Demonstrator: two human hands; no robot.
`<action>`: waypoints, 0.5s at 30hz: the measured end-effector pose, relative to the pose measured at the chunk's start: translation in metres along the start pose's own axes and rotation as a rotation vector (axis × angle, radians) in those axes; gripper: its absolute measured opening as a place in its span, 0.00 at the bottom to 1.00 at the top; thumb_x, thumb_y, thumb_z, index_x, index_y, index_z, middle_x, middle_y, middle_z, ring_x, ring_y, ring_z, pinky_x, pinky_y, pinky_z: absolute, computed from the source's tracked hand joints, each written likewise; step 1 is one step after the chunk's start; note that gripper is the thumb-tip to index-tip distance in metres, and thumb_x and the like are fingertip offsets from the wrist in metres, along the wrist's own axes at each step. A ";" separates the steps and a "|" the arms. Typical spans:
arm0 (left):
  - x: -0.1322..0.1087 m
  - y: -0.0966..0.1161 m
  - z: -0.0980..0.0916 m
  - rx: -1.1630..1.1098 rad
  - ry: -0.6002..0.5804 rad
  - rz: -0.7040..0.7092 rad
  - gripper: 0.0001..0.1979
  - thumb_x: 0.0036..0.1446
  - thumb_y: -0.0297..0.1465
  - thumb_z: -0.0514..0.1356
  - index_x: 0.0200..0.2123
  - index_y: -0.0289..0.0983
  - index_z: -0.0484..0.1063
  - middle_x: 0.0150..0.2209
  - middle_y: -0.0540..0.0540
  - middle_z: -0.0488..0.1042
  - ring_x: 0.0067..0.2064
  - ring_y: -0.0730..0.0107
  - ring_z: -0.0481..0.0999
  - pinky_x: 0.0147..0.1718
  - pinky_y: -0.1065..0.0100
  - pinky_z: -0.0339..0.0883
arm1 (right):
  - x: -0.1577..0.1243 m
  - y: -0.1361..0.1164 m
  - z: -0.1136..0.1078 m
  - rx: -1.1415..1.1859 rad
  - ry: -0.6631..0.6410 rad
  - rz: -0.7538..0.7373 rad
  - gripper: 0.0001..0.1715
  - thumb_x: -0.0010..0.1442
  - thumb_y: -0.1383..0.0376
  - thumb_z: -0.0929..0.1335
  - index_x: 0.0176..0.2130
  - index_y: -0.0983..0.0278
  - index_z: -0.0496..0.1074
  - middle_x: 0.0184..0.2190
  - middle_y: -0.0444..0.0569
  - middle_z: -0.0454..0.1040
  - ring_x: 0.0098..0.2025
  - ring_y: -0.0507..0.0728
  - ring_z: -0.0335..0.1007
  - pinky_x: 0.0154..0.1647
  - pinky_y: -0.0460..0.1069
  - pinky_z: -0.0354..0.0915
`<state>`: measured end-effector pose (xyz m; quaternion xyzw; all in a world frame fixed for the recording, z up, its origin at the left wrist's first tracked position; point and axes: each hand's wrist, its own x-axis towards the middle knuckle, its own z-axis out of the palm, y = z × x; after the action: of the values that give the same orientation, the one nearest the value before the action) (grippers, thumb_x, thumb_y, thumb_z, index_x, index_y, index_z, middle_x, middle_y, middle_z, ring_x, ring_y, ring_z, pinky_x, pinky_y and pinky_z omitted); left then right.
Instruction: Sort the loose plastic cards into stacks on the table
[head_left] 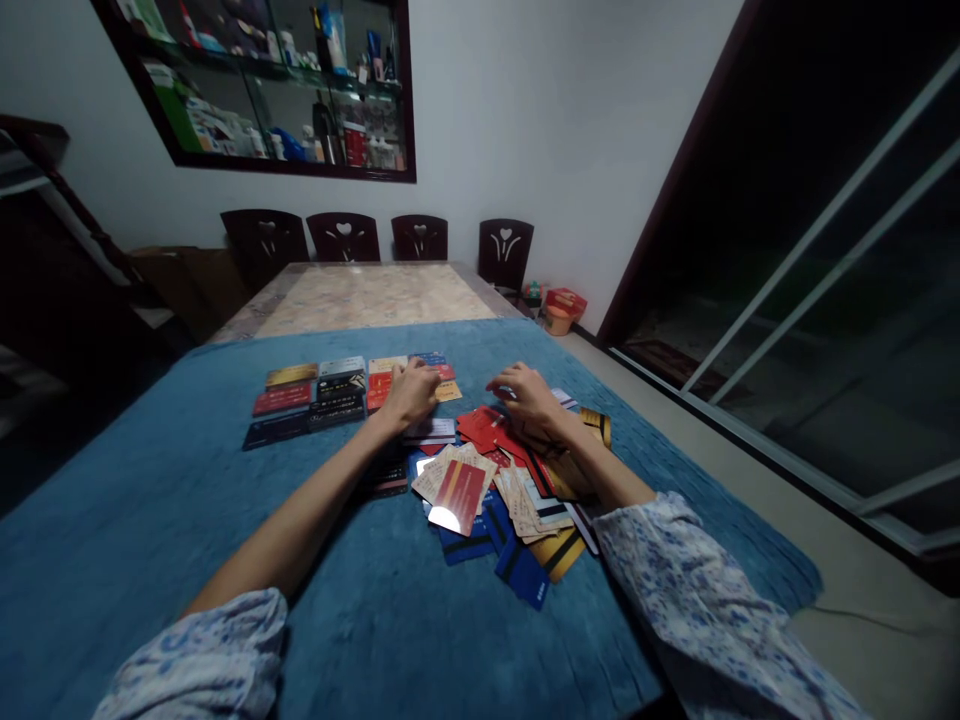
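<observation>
My left hand (411,392) is over the right end of the laid-out bank cards, fingers bent down and closed on a yellow-orange card (449,391) that sticks out beside it. Its palm hides part of the cards below. My right hand (527,392) hovers at the far edge of a loose heap of cards, fingers curved and thumb apart, with nothing visible between them. In the heap lie red cards (480,428), blue cards (523,570), beige cards (517,500) and a shiny red card (459,496) on top.
Overlapping columns of cards stand to the left, among them dark blue (276,430), black (337,410) and gold (292,375) ones. A blue cloth (360,620) covers the near table. Several dark chairs (343,237) line the far end; a glass sliding door (810,270) is to the right.
</observation>
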<state>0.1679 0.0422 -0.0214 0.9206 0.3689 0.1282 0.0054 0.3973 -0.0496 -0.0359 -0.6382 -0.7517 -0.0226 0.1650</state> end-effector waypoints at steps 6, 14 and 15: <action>-0.015 0.017 0.011 -0.028 0.070 0.098 0.12 0.56 0.21 0.55 0.35 0.36 0.78 0.46 0.37 0.80 0.59 0.47 0.66 0.52 0.46 0.58 | -0.025 0.000 0.005 0.089 0.146 -0.061 0.13 0.66 0.68 0.66 0.42 0.61 0.81 0.39 0.52 0.81 0.46 0.60 0.67 0.46 0.52 0.60; -0.033 0.048 0.015 -0.032 0.023 0.223 0.12 0.60 0.24 0.55 0.34 0.36 0.79 0.43 0.38 0.80 0.56 0.49 0.67 0.52 0.47 0.58 | -0.032 -0.008 0.014 0.054 0.130 -0.072 0.10 0.66 0.65 0.68 0.43 0.60 0.80 0.41 0.53 0.80 0.47 0.60 0.66 0.45 0.53 0.60; -0.034 0.051 0.014 -0.033 0.018 0.232 0.12 0.61 0.25 0.55 0.34 0.36 0.79 0.42 0.38 0.80 0.55 0.49 0.67 0.52 0.47 0.58 | -0.032 -0.009 0.015 0.044 0.115 -0.078 0.09 0.66 0.64 0.69 0.43 0.60 0.80 0.42 0.53 0.80 0.47 0.60 0.66 0.45 0.53 0.60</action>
<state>0.1819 -0.0166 -0.0380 0.9557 0.2577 0.1423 0.0022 0.3900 -0.0783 -0.0577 -0.6021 -0.7656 -0.0491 0.2212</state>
